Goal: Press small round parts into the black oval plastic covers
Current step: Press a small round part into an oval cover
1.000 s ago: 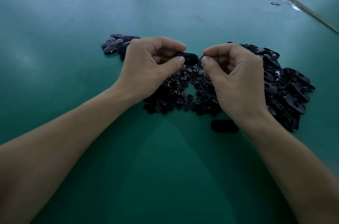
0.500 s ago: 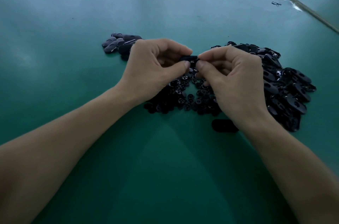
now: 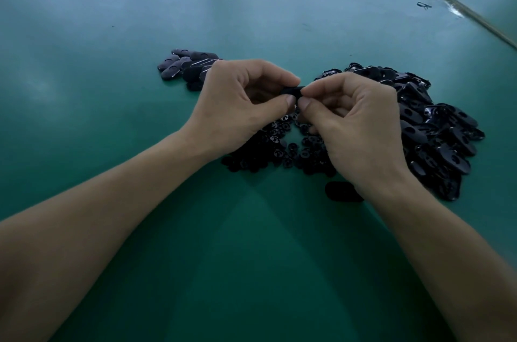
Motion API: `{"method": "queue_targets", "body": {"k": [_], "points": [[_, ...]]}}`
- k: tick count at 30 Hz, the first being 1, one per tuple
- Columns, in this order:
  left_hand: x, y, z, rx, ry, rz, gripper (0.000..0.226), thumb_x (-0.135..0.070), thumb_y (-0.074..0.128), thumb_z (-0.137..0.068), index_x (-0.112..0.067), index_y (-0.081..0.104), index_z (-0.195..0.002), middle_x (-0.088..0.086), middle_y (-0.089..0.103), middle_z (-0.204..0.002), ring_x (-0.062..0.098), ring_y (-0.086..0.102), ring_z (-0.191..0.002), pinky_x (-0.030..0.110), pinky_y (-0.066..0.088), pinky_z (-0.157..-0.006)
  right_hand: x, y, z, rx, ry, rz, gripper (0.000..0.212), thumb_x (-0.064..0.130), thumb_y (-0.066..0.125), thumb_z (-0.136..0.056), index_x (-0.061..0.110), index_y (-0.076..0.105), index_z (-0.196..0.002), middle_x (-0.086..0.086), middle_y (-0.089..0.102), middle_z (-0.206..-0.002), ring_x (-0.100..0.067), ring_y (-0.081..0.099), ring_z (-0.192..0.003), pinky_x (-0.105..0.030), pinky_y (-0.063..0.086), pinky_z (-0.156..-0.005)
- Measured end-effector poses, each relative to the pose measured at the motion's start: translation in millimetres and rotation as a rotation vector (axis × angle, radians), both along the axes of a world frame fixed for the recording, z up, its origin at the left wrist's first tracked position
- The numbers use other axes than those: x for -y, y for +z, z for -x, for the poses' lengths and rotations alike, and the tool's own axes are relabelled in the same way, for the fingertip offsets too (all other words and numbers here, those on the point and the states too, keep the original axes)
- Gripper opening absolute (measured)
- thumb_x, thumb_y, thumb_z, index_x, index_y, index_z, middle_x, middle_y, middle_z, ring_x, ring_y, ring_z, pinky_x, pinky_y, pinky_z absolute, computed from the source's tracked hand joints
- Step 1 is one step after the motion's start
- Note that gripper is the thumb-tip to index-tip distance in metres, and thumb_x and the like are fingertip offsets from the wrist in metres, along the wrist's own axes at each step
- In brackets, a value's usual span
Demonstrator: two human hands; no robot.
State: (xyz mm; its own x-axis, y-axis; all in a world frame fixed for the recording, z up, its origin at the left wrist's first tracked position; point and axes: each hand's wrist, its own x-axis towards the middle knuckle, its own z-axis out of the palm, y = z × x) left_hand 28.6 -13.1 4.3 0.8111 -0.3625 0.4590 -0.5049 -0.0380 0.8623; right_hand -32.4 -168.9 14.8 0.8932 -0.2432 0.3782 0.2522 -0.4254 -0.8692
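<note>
- Left: small pile of oval covers (image 3: 190,64) on the green table (image 3: 112,145), just behind the left hand.
- Left hand (image 3: 237,106): fingers curled, thumb and forefinger pinching the left end of one black oval cover (image 3: 291,90).
- The cover is held above the table, bridging the two hands' fingertips.
- Below it: heap of small round parts (image 3: 279,145).
- Right hand (image 3: 355,123): thumb and forefinger pinch the cover's right end. Cannot tell whether a round part sits under the fingertips.
- Lone oval cover (image 3: 340,192) lies beside the right wrist.
- Right: large pile of oval covers (image 3: 436,129).
</note>
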Motion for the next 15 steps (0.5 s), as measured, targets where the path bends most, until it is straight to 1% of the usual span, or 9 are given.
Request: {"method": "queue_targets", "body": {"k": [3,9,15], "points": [[0.6,0.4,0.8,0.011,0.003,-0.013,0.023,-0.001,0.074,-0.080,-0.019,0.072,-0.093,-0.008,0.076,-0.088,0.008,0.074,-0.079,0.023,0.058,-0.077,0.1,-0.3,-0.1,-0.004,-0.010,0.005,0.018,0.014,0.073,-0.082,0.030,0.069,-0.077,0.005,0.072,-0.073,-0.016,0.071,-0.072,-0.047,0.059,-0.071],[2.5,0.2,2.7,0.054,0.022,-0.040,0.025,0.002,0.073,-0.080,-0.019,0.072,-0.094,-0.005,0.076,-0.089,0.010,0.074,-0.079,0.026,0.060,-0.079,-0.7,-0.4,-0.2,-0.004,-0.053,0.021,0.019,0.011,0.072,-0.084,0.029,0.068,-0.078,0.007,0.071,-0.072,-0.014,0.070,-0.069,-0.045,0.059,-0.070],[2.0,0.5,2.1,0.030,0.032,-0.029,0.025,0.004,0.074,-0.080,-0.018,0.072,-0.092,-0.008,0.075,-0.087,0.006,0.073,-0.078,0.023,0.058,-0.077,-3.2,2.5,2.1,0.009,-0.044,0.127,0.024,0.010,0.071,-0.087,0.032,0.066,-0.081,0.012,0.070,-0.074,-0.009,0.068,-0.069,-0.038,0.059,-0.070]]}}
